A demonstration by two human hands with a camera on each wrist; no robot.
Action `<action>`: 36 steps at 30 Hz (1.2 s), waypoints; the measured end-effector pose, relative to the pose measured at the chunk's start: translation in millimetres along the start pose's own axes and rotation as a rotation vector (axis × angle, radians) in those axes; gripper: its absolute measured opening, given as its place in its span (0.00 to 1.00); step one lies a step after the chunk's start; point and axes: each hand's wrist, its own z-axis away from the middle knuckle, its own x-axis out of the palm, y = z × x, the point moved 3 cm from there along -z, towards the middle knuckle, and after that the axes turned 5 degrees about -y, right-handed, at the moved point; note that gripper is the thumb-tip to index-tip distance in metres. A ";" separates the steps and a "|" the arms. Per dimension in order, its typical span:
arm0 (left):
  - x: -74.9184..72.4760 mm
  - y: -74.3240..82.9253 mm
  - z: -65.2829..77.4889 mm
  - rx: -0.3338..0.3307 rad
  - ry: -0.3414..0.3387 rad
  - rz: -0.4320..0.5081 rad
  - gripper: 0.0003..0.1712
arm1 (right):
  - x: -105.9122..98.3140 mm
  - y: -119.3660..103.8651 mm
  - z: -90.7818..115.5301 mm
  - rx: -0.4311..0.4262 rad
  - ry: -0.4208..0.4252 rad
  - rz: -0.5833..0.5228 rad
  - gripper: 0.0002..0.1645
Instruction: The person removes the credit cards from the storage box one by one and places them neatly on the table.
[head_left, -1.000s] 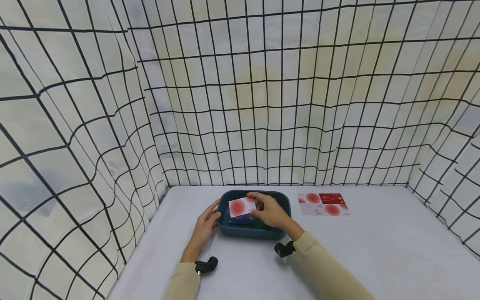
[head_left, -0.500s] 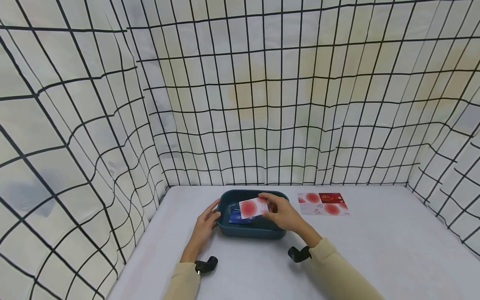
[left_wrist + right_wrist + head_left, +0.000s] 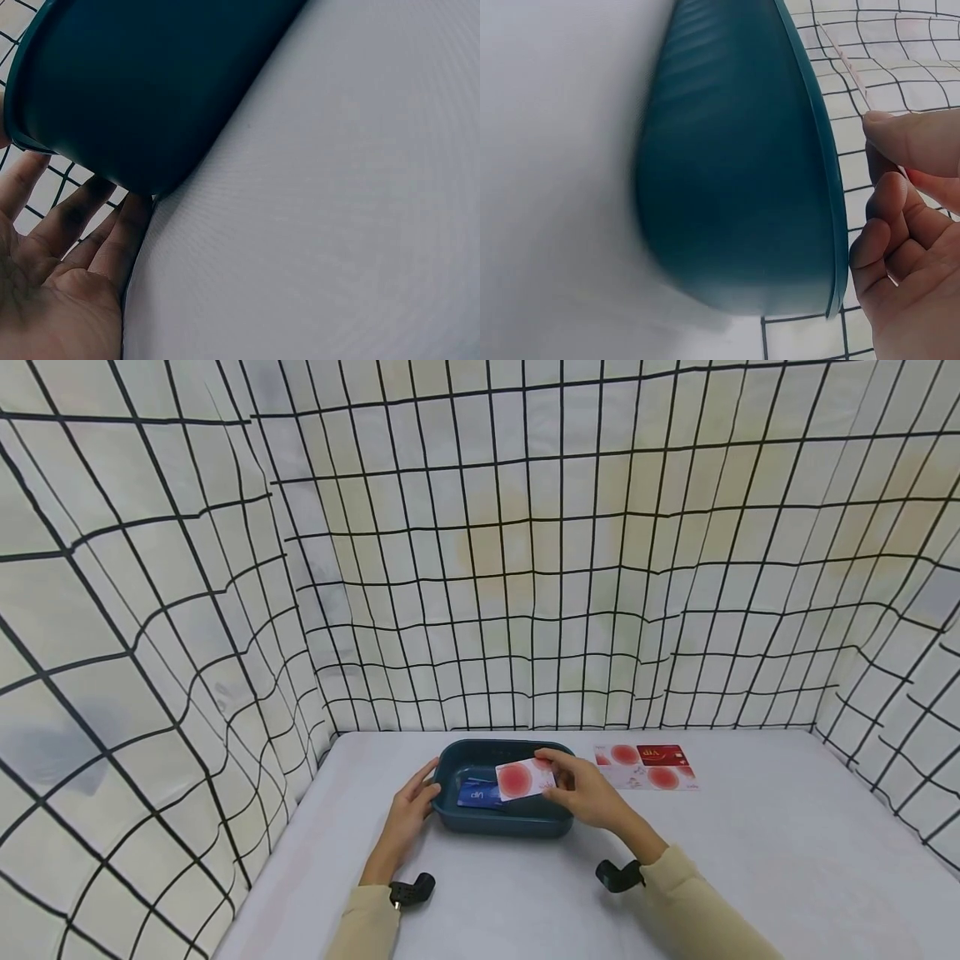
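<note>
My right hand (image 3: 585, 792) pinches a white card with a red circle (image 3: 517, 779) between thumb and fingers, over the dark teal plastic bin (image 3: 502, 824). In the right wrist view, the card (image 3: 844, 61) shows edge-on above the bin's rim. Inside the bin lies a blue card marked VIP (image 3: 477, 793), partly covered by the held card in the head view. My left hand (image 3: 409, 810) rests against the bin's left end, thumb at the rim. The left wrist view shows its mostly straight fingers (image 3: 120, 244) touching the outer wall.
Right of the bin, several red and white cards (image 3: 628, 777) lie together on the white table (image 3: 780, 852), one of them a dark red VIP card (image 3: 662, 755). Black netting (image 3: 540, 635) over white sheeting encloses the back and sides.
My right hand has moved rightward with the white and red card, uncovering more of the blue card in the bin. My left hand has kept its place.
</note>
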 end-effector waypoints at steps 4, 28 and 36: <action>-0.6 -0.6 0.0 0.001 0.004 -0.007 0.28 | -3.2 3.0 6.2 0.038 0.015 0.001 0.36; -0.3 -1.3 0.1 -0.016 0.019 -0.013 0.27 | -23.9 29.9 35.9 0.066 0.010 -0.010 0.36; -0.7 -2.7 -0.9 -0.002 0.019 -0.012 0.28 | -34.5 41.8 47.0 0.085 0.032 -0.020 0.36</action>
